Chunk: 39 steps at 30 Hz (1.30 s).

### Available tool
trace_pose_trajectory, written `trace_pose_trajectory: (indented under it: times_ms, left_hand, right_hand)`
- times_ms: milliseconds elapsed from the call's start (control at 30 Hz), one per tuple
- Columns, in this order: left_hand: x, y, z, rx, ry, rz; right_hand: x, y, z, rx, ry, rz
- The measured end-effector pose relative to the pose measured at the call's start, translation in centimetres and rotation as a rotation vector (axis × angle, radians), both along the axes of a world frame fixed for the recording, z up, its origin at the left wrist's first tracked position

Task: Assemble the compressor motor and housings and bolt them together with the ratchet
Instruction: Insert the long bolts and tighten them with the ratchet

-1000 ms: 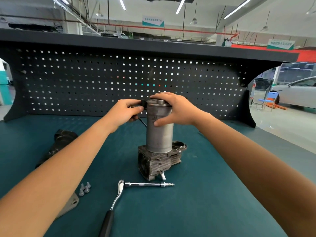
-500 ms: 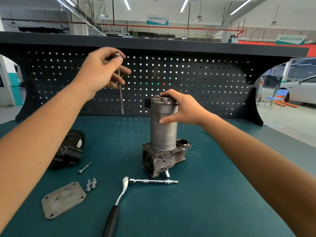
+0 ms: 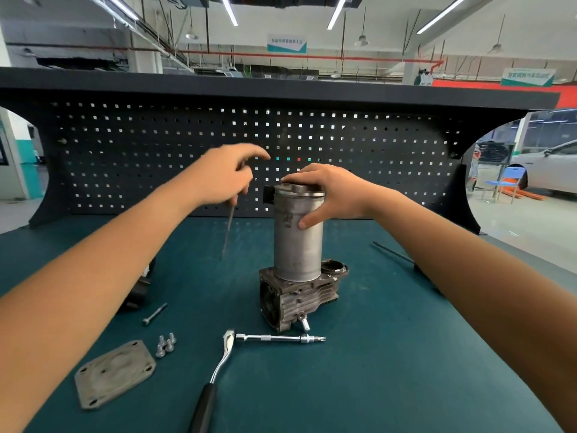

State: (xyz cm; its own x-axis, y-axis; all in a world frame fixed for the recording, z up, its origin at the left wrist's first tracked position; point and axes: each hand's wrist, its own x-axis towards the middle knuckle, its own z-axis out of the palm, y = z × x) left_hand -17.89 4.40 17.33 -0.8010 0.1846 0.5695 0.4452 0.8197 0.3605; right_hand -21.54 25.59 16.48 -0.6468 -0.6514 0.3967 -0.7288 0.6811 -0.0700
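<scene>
Bolting seemed the step in hand: the left hand (image 3: 224, 176) pinched a long bolt (image 3: 227, 229) hanging beside the upright motor (image 3: 298, 239), seated on its housing (image 3: 290, 303) mid-bench (image 3: 390, 370), while the right hand (image 3: 331, 192) gripped the motor's top; next the bolt likely needed aligning with its hole.

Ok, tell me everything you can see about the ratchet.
The ratchet lies flat on the teal mat, just in front of the compressor housing. Chrome head and curved shank, black grip running off the bottom edge. A slim chrome extension bar sticks out rightward from its head. Nothing holds it.
</scene>
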Motion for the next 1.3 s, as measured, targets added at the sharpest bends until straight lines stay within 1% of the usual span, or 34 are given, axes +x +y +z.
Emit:
trace_pose_trajectory:
  times_ms: [100,200,267,333,500,633,833,967,1067,1300]
  left_hand:
    - [-0.8,0.5,-1.3,-0.121,-0.089,0.013]
    - [-1.3,0.6,-2.7,-0.147,-0.029,-0.003]
    - [-1.6,0.7,-3.3,-0.176,0.021,0.011]
    - [-1.9,1.0,-3.8,-0.196,0.023,0.018]
    - [-2.2,1.2,-4.6,-0.127,0.037,-0.014]
    - [-2.3,1.2,-5.1,-0.121,0.056,-0.014]
    - [-2.7,0.9,-4.6,-0.091,0.054,-0.033]
    - [-3.3,1.1,-4.6,-0.104,-0.002,-0.079]
    - [-3.7,1.0,-4.8,-0.062,-0.035,-0.114]
    - [-3.9,1.1,-4.8,0.004,-0.028,-0.172]
  right_hand:
    - [0.1,-0.1,0.4,0.006,0.003,-0.005]
    - [0.3,0.2,0.0,-0.039,-0.018,0.010]
    - [0.4,0.6,-0.5,-0.123,-0.083,0.022]
    - [0.4,0.8,-0.9,-0.199,-0.148,0.029]
    - [0.0,1.5,-1.0,-0.272,-0.187,0.047]
    - [0.1,1.4,-1.1,-0.232,-0.187,0.036]
    - [0.3,1.0,-1.6,-0.152,-0.078,-0.005]
    - [0.2,0.9,-1.9,-0.199,-0.064,-0.004]
    - [0.2,1.0,-2.2,-0.233,-0.070,0.002]
    - [0.4,1.1,-2.7,-0.312,-0.083,0.021]
